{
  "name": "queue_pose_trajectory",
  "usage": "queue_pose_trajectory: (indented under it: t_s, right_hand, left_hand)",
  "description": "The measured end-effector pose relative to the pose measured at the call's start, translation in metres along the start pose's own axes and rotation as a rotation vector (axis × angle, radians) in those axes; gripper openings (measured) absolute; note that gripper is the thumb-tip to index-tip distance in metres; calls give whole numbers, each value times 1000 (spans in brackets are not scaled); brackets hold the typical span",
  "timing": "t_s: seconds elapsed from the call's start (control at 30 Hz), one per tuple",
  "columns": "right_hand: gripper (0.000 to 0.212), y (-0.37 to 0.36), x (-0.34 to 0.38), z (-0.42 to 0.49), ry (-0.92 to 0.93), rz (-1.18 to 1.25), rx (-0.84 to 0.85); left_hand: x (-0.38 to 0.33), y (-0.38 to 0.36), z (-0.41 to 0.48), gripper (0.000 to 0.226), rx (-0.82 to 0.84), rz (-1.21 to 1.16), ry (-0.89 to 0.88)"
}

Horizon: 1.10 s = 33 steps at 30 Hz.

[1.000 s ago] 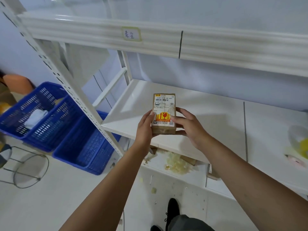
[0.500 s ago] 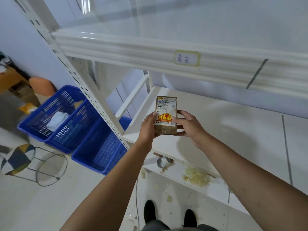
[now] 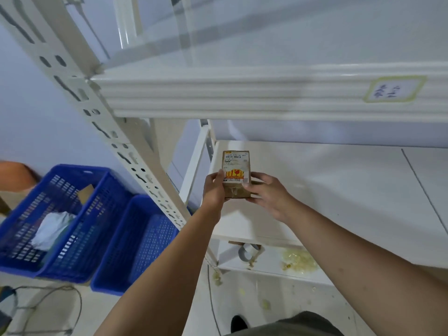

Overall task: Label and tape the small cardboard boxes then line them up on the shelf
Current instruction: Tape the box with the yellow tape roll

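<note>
The step in hand seems to be placing on the shelf (image 3: 315, 190), at its left end. Next, the box (image 3: 236, 175) must go down flat, square to the edge. The box, label up, is between the hands: the left hand (image 3: 214, 190) grips its left side, the right hand (image 3: 269, 195) its right side.

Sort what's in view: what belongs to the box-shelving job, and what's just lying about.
Job:
- cardboard box
- left hand and right hand holding it
- white shelf

Lying about:
- blue baskets
- white wad in one
- yellowish scraps on the lower level
</note>
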State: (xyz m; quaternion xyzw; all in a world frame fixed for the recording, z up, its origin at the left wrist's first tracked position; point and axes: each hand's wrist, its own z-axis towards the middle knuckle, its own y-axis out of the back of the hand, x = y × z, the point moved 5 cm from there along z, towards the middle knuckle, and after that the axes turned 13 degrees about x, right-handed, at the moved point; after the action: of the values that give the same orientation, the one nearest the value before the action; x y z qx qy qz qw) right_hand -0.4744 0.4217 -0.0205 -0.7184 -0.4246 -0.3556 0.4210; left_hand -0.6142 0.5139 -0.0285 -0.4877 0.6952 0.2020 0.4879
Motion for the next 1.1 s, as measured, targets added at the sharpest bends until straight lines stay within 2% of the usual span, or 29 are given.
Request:
queue_pose_trajectory:
  t_s: [0.2, 0.33, 0.5, 0.7, 0.97, 1.1]
  right_hand:
    - [51, -4, -10, 39, 13, -84, -152]
    - [43, -6, -12, 56, 28, -311, -230]
    - [40, -4, -13, 72, -8, -399, -230]
    - [40, 1, -12, 90, -29, -351, -190]
    - [39, 3, -13, 104, -19, -240, -184]
    - [38, 3, -16, 106, -7, -212, -171]
  left_hand:
    - [14, 19, 37, 19, -40, 172, -27]
    - [25, 19, 47, 30, 36, 265, -29]
    - [24, 18, 60, 33, 34, 306, -77]
    - [20, 28, 82, 33, 31, 298, -24]
    - [17, 29, 100, 31, 38, 124, 62]
    - [19, 28, 98, 31, 8, 139, 76]
